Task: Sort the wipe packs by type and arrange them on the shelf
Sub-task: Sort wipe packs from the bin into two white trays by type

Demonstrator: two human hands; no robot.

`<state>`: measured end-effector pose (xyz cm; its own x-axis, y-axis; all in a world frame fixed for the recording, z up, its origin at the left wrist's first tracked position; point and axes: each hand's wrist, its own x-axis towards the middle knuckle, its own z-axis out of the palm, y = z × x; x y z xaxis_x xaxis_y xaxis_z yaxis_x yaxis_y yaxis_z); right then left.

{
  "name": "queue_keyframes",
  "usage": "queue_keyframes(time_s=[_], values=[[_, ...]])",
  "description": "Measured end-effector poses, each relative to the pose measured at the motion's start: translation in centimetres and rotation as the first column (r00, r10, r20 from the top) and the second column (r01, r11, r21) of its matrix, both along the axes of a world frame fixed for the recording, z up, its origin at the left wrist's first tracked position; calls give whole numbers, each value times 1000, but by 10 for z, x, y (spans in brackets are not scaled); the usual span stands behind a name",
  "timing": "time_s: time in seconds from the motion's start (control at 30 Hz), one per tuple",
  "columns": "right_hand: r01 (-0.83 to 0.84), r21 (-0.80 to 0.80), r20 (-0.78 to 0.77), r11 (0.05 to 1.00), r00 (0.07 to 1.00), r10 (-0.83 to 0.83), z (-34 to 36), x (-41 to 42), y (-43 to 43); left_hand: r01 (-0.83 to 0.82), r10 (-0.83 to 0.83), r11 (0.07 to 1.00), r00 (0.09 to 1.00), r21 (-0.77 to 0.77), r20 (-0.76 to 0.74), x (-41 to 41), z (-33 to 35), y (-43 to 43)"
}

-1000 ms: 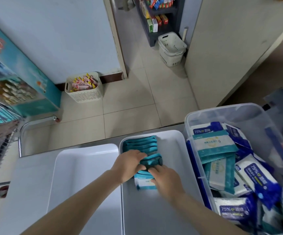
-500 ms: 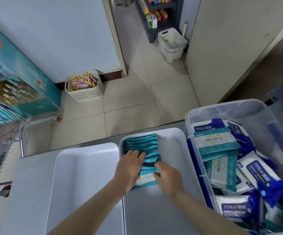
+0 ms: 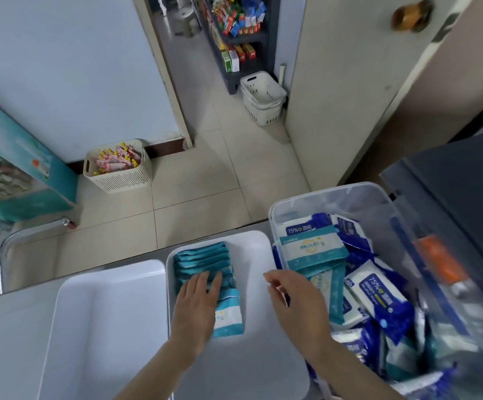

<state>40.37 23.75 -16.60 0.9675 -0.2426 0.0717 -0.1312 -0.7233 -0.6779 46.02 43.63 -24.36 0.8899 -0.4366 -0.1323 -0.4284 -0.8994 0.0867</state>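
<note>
So you're standing at a pale grey worktop with a tiled floor beyond it. There's an open doorway straight ahead, where a dark shelf rack full of little coloured boxes stands with a white basket at its foot. A cream basket of pink and yellow packets sits on the floor against the wall, a teal cabinet is off to the left, and a pale door with a brass knob is on the right. On the worktop you've got two white trays side by side, the left tray and the middle tray. A clear bin sits right against the middle tray, stuffed with a jumble of blue wipe packs marked 75% and teal wipe packs. The sorted teal row stands on edge along the far left side of the middle tray, with one more teal pack leaning at its near end. Your left hand is right on top of that row, fingers straight and together, flat on the packs, covering the left part of the leaning pack, pressing rather than gripping. Your right hand hangs over the right edge of the middle tray, just beside the bin wall and apart from the row, fingers loosely curled with nothing in them.
</note>
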Motion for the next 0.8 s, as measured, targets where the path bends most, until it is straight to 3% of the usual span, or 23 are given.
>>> queue_keyframes(time_s=[0.07, 0.17, 0.27, 0.33, 0.4, 0.57, 0.7, 0.8], values=[[158, 77, -41, 984, 987, -155, 8, 4, -37, -67, 66, 997, 998, -49, -25, -6, 10, -13], [209, -31, -101, 977, 972, -211, 1, 29, -92, -144, 139, 975, 989, -168, -40, -17, 27, -36], [-99, -196, -295, 976, 955, 38, -13, 64, -127, -191, 177, 939, 981, -287, -74, -33, 41, -59], [-376, -254, -464, 891, 856, 229, -22, 83, -137, -236, 211, 901, 972, -364, -107, -45, 49, -74], [-549, -270, -585, 791, 746, 318, -27, 90, -139, -257, 232, 876, 966, -408, -111, -56, 54, -85], [-650, -401, -627, 646, 708, 324, -19, 85, -139, -282, 242, 866, 959, -412, -147, -74, 68, -106], [-640, -405, -603, 653, 724, 336, -19, 78, -138, -283, 230, 862, 958, -420, -172, -76, 76, -119], [-680, -345, -639, 647, 675, 369, -21, 72, -144, -304, 233, 837, 950, -456, -206, -78, 84, -136]])
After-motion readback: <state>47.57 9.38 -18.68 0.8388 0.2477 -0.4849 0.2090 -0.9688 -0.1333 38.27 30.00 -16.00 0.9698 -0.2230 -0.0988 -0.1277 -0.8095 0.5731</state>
